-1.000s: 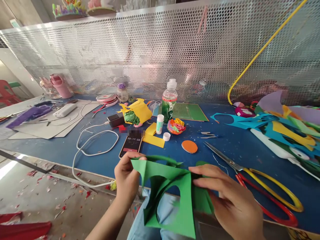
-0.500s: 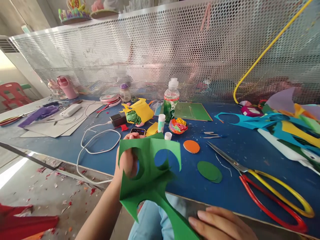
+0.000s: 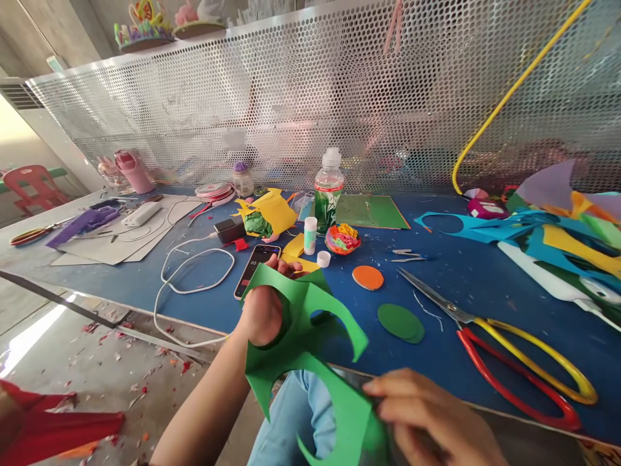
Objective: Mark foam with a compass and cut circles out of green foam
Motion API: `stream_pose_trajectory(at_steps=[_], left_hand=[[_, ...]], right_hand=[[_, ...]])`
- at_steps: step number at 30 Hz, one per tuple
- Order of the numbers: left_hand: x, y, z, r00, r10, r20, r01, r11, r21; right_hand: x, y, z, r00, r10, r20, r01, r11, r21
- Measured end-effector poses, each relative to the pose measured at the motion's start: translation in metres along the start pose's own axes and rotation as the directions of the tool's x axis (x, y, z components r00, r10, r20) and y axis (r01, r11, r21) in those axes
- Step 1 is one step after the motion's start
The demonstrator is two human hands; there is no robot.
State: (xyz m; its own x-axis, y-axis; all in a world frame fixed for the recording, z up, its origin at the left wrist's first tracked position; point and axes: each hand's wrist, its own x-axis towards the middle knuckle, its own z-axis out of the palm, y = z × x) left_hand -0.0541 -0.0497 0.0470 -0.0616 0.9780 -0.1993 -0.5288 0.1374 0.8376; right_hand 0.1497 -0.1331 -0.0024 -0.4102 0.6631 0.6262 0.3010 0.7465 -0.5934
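A green paper sheet [image 3: 303, 310] with large round holes cut out hangs over my lap and the table edge. My left hand [image 3: 264, 310] is behind and through one hole, its fingers bent around the upper part of the sheet. At the lower right, my right hand [image 3: 427, 411] pinches the sheet's lower end. Two overlapping green ovals [image 3: 400, 322] and an orange disc [image 3: 367, 277] lie on the blue table [image 3: 349, 298]. Open scissors [image 3: 466, 317] with red and yellow handles rest to their right. Just beyond my left hand is a phone [image 3: 252, 265].
A bottle [image 3: 328, 194], a glue stick [image 3: 310, 235], its cap [image 3: 323, 259] and a colorful paper ball [image 3: 343, 239] stand mid-table. Crumpled yellow paper [image 3: 274, 213] and a white cable [image 3: 162, 285] lie left; blue paper scraps [image 3: 495, 230] lie right.
The green sheet has twisted and its lower end has risen with my right hand. My left hand has shifted through the hole, and more of the phone shows. The view has shifted slightly.
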Motion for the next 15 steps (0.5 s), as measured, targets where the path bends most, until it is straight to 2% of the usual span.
stream_pose_trajectory(at_steps=[1,2,3,5,6,8,10,12,15], left_hand=[[0.0,-0.003,0.001,1.0,0.014,0.004,-0.014,1.0,-0.025],[0.0,-0.005,0.002,1.0,0.029,0.008,-0.028,0.999,-0.046],[-0.001,-0.008,0.002,0.999,0.043,0.015,-0.042,0.997,-0.059],[-0.003,-0.013,0.003,0.998,0.066,0.018,-0.065,0.994,-0.083],[-0.005,-0.015,0.004,0.997,0.075,0.021,-0.073,0.992,-0.101],[-0.01,-0.018,0.006,0.995,0.095,0.034,-0.089,0.985,-0.145],[-0.016,-0.019,0.009,0.992,0.114,0.061,-0.1,0.975,-0.2],[-0.024,-0.018,0.012,0.988,0.129,0.083,-0.106,0.966,-0.234],[-0.036,-0.014,0.016,0.989,0.083,0.125,-0.055,0.977,-0.208]], right_hand=[[0.002,0.001,-0.002,0.99,0.138,-0.037,-0.133,0.985,0.11],[0.006,0.003,-0.003,0.964,0.266,-0.023,-0.253,0.937,0.24],[0.011,0.005,-0.004,0.926,0.375,0.043,-0.364,0.86,0.356],[0.023,0.009,-0.003,0.851,0.463,0.248,-0.524,0.714,0.464],[0.029,0.01,0.0,0.836,0.467,0.288,-0.548,0.724,0.418],[0.038,0.01,0.007,0.866,0.431,0.254,-0.489,0.836,0.25],[0.04,0.006,0.016,0.927,0.352,0.129,-0.363,0.929,0.074],[0.038,0.001,0.024,0.965,0.261,0.012,-0.261,0.965,-0.035],[0.031,-0.005,0.029,0.982,0.175,-0.077,-0.182,0.977,-0.113]])
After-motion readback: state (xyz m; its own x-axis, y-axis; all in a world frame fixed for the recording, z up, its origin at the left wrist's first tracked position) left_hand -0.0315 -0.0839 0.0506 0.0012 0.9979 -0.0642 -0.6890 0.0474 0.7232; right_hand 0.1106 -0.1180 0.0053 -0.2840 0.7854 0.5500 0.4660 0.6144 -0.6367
